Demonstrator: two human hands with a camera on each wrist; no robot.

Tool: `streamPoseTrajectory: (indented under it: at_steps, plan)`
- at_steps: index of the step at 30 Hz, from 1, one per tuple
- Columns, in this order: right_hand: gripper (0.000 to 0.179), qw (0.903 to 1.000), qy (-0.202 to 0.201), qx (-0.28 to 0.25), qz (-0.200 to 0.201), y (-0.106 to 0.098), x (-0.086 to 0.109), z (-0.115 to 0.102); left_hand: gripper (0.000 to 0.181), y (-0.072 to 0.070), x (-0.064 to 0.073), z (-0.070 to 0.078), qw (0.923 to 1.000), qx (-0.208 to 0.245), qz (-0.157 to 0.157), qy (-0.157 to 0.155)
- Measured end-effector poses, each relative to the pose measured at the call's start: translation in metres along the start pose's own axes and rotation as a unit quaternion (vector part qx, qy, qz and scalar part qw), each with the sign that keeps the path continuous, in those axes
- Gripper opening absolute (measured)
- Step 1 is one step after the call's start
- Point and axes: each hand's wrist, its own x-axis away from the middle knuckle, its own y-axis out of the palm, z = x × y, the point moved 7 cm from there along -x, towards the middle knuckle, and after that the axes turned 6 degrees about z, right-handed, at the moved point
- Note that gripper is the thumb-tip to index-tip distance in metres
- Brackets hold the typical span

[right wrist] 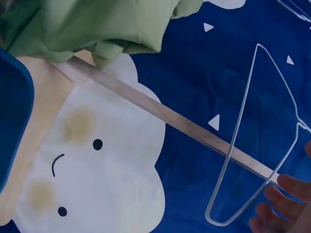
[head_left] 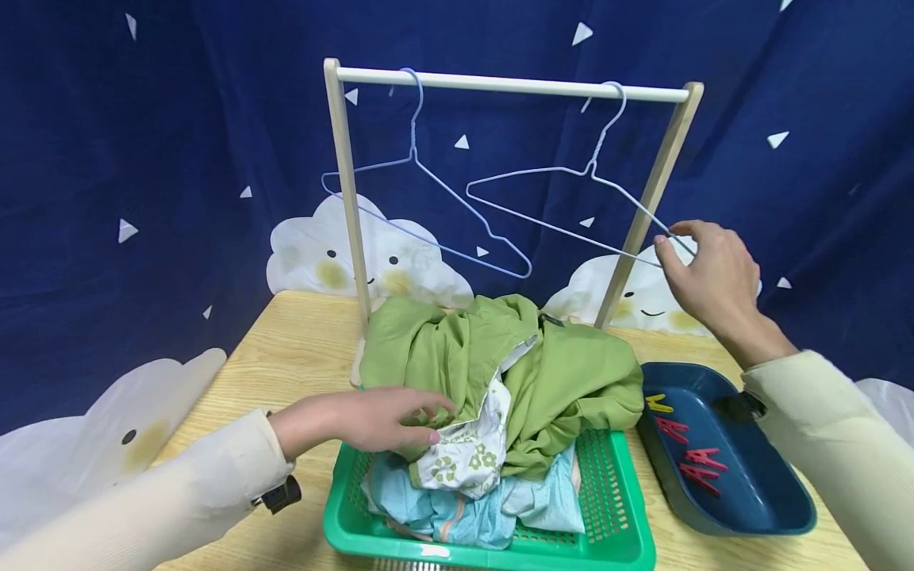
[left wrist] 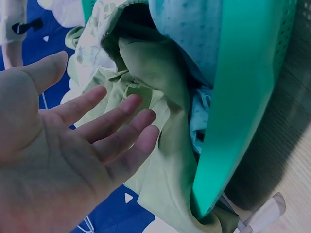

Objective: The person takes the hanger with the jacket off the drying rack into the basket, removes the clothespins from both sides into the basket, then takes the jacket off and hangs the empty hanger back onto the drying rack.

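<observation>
My left hand [head_left: 389, 420] reaches over the left side of a green garment [head_left: 578, 365] with a white patterned lining [head_left: 464, 460]. Its fingers are spread and slightly bent with nothing between them, as the left wrist view shows. My right hand [head_left: 714, 274] is at the lower right end of a pale wire hanger [head_left: 528, 216]. In the right wrist view its fingertips are right at the wire, with the thumb apart from the fingers. A bluish wire hanger [head_left: 457, 198] hangs to the left on the same rail.
A wooden rack with a white rail [head_left: 500, 82] stands behind a green basket [head_left: 635, 507]. Light blue clothes [head_left: 550, 500] lie in the basket under the green garment. On the right, a dark blue tray [head_left: 774, 484] contains red clothespins [head_left: 703, 468] and a yellow clothespin [head_left: 658, 404].
</observation>
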Motion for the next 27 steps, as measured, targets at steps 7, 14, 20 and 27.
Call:
streamPoseTrajectory:
  at_steps: [7,14,20,27]
  plan:
    - [0.043,0.9977,-0.039,-0.013,0.053,-0.009,0.022,-0.004,0.047,-0.011,-0.002,0.003,0.9977,0.024,0.046,0.044]
    - [0.036,0.9976,-0.066,-0.008,0.020,-0.001,0.050,-0.007,0.041,-0.027,-0.005,0.000,0.9896,0.059,0.108,0.075]
    - [0.041,0.9965,-0.063,0.007,-0.054,0.016,0.069,0.001,0.034,-0.047,-0.005,-0.005,0.9749,0.060,0.198,0.083]
    - [0.060,0.9859,-0.050,0.022,-0.158,0.043,0.084,0.013,0.030,-0.066,-0.006,-0.024,0.9508,0.093,0.293,0.032]
